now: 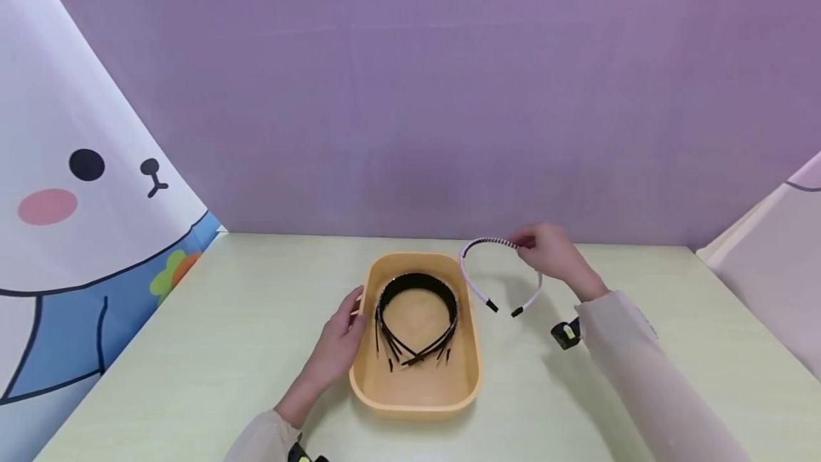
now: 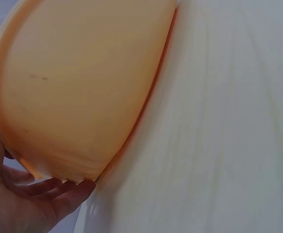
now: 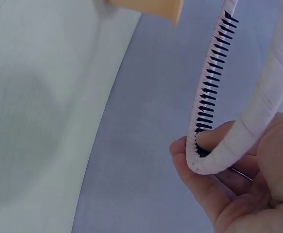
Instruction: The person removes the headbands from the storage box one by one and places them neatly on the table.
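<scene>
Between finger and thumb, my right hand pinches a pale pink-white headband at its curved top, raised at the right of a yellow plastic basket. Black comb teeth line the inside of the band in the right wrist view, and its dark-tipped ends point down. My left hand grips the basket's left side, thumb near the rim and fingers along the outer wall. Inside the basket lie several black headbands, stacked together with their thin ends crossing toward me.
The basket stands on a pale wood-grain table. A purple cloth backdrop rises behind the table's far edge. Cloth with a cartoon animal hangs at the left, and a pale cloth at the right.
</scene>
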`<act>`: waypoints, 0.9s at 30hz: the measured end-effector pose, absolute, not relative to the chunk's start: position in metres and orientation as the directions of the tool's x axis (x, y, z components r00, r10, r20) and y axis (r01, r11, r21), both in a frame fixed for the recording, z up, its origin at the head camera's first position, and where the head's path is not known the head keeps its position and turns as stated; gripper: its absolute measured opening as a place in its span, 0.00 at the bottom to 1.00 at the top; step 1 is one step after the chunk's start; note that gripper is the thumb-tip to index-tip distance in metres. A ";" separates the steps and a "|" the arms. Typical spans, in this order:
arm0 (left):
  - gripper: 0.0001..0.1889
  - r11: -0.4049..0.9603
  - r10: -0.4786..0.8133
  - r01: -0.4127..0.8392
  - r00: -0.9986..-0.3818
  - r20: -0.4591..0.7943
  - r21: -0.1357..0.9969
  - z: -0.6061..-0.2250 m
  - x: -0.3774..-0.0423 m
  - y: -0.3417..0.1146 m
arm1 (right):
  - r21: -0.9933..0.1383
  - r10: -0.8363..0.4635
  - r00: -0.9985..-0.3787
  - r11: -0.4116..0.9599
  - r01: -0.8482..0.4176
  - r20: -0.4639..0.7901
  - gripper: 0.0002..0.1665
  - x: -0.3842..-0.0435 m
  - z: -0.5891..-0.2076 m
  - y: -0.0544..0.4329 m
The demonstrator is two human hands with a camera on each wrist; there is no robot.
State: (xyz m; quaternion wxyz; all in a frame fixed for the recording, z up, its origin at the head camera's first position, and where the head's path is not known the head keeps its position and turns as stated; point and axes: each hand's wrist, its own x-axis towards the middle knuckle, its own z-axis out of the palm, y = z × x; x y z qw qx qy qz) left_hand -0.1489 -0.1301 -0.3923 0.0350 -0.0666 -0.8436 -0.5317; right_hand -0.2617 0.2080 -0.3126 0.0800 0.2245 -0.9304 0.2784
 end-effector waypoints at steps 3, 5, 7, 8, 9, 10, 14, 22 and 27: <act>0.26 0.430 0.069 0.143 -0.990 0.126 0.891 -0.392 -0.149 -0.131 | -0.494 -0.358 -0.895 0.746 -0.446 0.267 0.15 -0.261 -0.313 0.215; 0.26 0.431 0.066 0.139 -0.990 0.123 0.891 -0.392 -0.149 -0.131 | -0.497 -0.349 -0.898 0.749 -0.439 0.267 0.15 -0.262 -0.313 0.218; 0.26 0.428 0.064 0.137 -0.990 0.122 0.893 -0.392 -0.149 -0.131 | -0.500 -0.342 -0.901 0.750 -0.432 0.267 0.14 -0.262 -0.314 0.222; 0.26 0.426 0.064 0.136 -0.991 0.120 0.894 -0.393 -0.149 -0.131 | -0.500 -0.338 -0.902 0.752 -0.430 0.268 0.14 -0.263 -0.314 0.223; 0.26 0.423 0.064 0.135 -0.991 0.120 0.896 -0.393 -0.149 -0.131 | -0.505 -0.334 -0.904 0.751 -0.426 0.267 0.14 -0.263 -0.315 0.224; 0.26 0.419 0.063 0.135 -0.991 0.119 0.898 -0.393 -0.149 -0.131 | -0.507 -0.330 -0.906 0.751 -0.423 0.266 0.14 -0.263 -0.316 0.225; 0.26 0.416 0.062 0.139 -0.990 0.124 0.899 -0.392 -0.148 -0.131 | -0.531 -0.304 -0.919 0.750 -0.394 0.252 0.13 -0.264 -0.318 0.229; 0.26 0.424 0.060 0.150 -0.989 0.137 0.893 -0.393 -0.149 -0.131 | -0.635 -0.244 -0.949 0.705 -0.316 0.202 0.15 -0.267 -0.324 0.232; 0.26 0.420 0.060 0.146 -0.989 0.133 0.896 -0.391 -0.148 -0.130 | -0.691 -0.213 -0.967 0.678 -0.251 0.143 0.17 -0.269 -0.331 0.235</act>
